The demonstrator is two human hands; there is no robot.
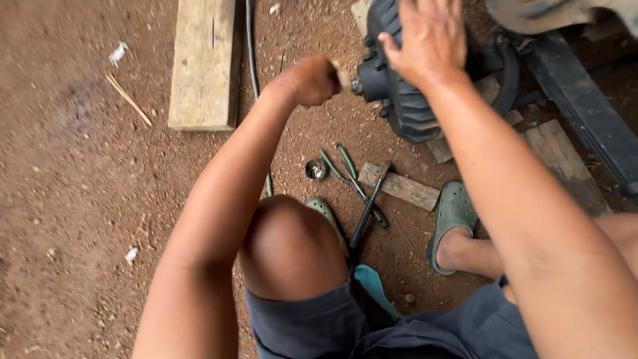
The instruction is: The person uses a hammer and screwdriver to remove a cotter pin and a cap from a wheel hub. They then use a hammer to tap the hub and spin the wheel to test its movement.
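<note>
1. Hands came first. The right hand point(430, 36) lay flat and spread open on top of the big dark ribbed metal motor point(405, 100). It gripped nothing; I think it pressed down to keep the motor from rocking.
2. The left hand point(312, 80) was curled into a tight fist right at the motor's front end, where a small round hub point(359, 85) stuck out. It looked closed on something small, but the picture was too blurry to tell what.
3. The motor sat near the top of the view, just past the person's knees, resting on short grey wooden blocks point(492, 90). The blocks likely kept it up off the dirt so the hands could reach its front.
4. The motor looked dark grey, almost black, with many thin ribs along its round body. It seemed dusty and worn.
5. Near the feet lay green-handled metal pliers point(345, 169), a long dark metal tool point(369, 206), and a small round metal cap point(316, 170). They were close by, easy to grab.
6. A small flat wooden piece point(399, 186) lay under the long tool's tip.
7. The person squatted in green rubber clogs point(452, 219) on red-brown dirt ground point(80, 186).
8. A pale wooden plank point(203, 63) and a thin black cable point(252, 66) lay farther off to the left.
</note>
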